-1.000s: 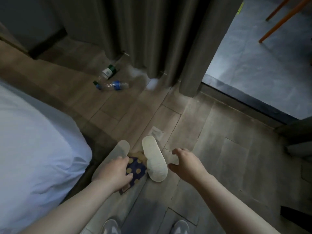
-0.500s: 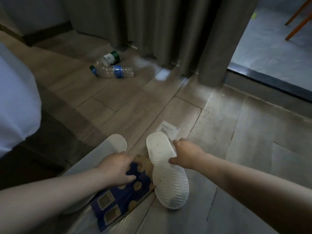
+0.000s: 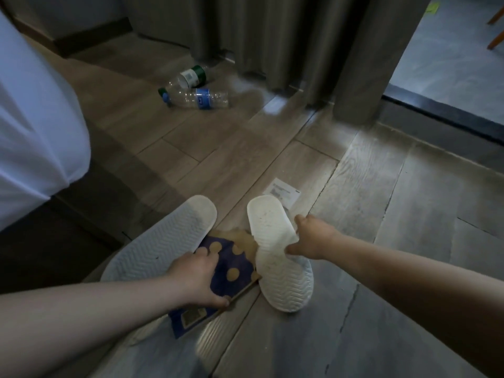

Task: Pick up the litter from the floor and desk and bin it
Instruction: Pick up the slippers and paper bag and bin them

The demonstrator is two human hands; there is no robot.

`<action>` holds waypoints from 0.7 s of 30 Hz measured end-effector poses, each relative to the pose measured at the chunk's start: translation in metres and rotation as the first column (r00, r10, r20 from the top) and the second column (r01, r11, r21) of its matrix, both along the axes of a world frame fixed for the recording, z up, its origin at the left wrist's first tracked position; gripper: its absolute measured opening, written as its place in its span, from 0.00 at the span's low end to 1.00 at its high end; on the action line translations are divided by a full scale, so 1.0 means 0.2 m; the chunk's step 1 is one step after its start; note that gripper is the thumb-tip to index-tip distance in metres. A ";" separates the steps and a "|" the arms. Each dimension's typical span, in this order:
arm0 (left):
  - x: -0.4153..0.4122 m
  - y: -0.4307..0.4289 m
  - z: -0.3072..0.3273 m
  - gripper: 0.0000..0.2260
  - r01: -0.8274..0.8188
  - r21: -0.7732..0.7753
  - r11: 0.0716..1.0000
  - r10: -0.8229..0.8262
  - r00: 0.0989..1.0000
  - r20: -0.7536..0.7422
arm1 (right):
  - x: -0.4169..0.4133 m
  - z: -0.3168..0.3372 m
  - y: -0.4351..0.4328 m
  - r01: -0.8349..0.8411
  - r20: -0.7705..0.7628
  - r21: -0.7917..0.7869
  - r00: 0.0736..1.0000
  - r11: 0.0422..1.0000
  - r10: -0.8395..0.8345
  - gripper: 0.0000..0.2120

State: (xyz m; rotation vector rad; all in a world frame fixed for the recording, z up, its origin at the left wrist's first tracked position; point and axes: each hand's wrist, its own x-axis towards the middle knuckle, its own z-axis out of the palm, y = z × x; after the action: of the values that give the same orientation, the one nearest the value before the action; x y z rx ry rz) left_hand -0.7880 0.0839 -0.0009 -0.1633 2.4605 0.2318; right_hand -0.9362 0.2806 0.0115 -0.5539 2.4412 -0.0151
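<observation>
1. Compared with half a second back: gripping the blue dotted packet (image 3: pixel 234 271) with the left hand (image 3: pixel 195 279) rather than just resting on it, with fingers spread over the top and thumb hooked under the near edge.
2. Also new: holding the white slipper (image 3: pixel 283 282) at mid-length with the right hand (image 3: pixel 313 241), curled round its right rim, no longer up near the toe.
3. Down on the wood floor (image 3: pixel 381 214), wedged between that slipper and the other slipper (image 3: pixel 163 246), overlapping both.
4. Flat and navy with tan dots, brown at the far end, pale label panels at the near end.
5. Lying long-axis from near-left to far-right, brown end aimed towards the paper slip (image 3: pixel 283 190).
</observation>
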 end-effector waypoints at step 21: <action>-0.04 0.05 -0.18 0.40 -0.020 -0.089 0.996 0.019 1.000 -0.016 | -0.07 -0.30 -0.02 0.324 0.134 -0.232 0.944 0.917 -0.300 0.36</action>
State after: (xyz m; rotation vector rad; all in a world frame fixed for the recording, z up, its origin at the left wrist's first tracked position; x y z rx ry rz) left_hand -0.7969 0.0940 -0.0378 -0.2245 2.4863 0.1323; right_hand -0.9509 0.2763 -0.0490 -0.2544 2.4226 -0.4791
